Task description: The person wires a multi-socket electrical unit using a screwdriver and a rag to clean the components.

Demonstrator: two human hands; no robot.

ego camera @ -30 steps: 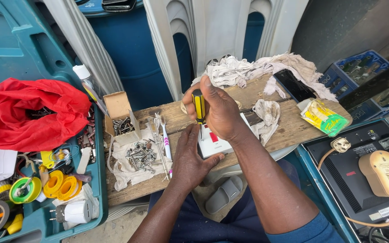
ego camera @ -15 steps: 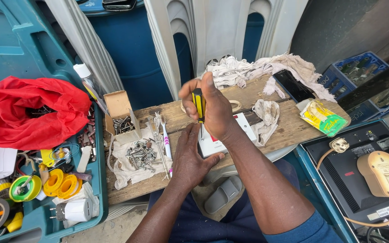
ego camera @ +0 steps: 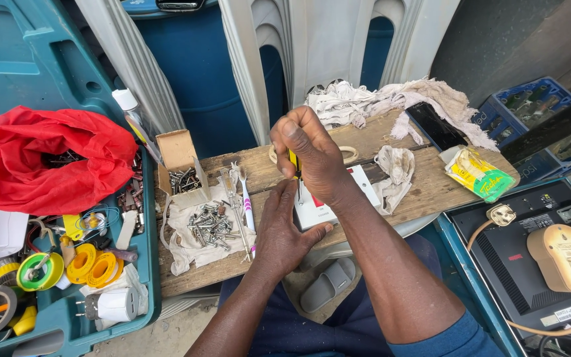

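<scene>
Screwdriver (ego camera: 293, 163) in right hand (ego camera: 312, 155), left hand (ego camera: 285, 231) steadying socket plate (ego camera: 328, 201)

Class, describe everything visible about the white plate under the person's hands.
The white plate looks like smooth plastic, rectangular, with a red patch near its middle. It lies flat on the wooden plank. The left hand rests on its near-left side; the right hand holds a yellow-handled screwdriver upright, tip on it, hiding much.
</scene>
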